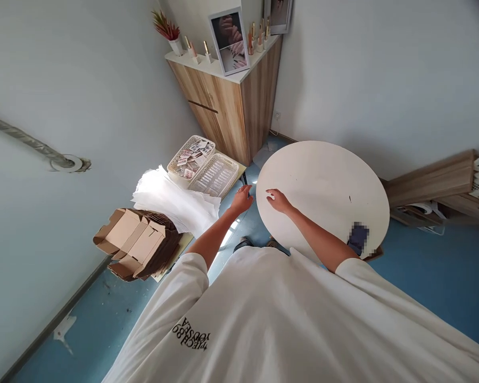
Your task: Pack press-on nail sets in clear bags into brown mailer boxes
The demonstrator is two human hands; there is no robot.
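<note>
The person's left hand [242,199] is loosely open, its fingers slightly bent and pinching nothing that shows. The right hand [279,201] is also loosely open, with thumb and fingertips apart, and it appears over the near-left part of a round white table [323,186]; whether it touches the top cannot be told. The hands are apart, turned toward each other.

Just left of the left hand is a white basket of clear packs [214,176], the thing nearest to it. Beside that basket, farther from the hand, is a basket of printed cards [191,155]. White sheets [175,202] lie in an overlapping spread left of the left hand, and beyond them, nearer the person, is a stack of brown cardboard boxes [138,244], the top one unfolded.

To the right of the right hand, near the table's edge, is a dark item [358,238], blurred by pixelation. Ahead of both hands stands a wooden cabinet [227,111], bearing a framed picture [230,42], small bottles [259,40] and a potted plant [172,34].
</note>
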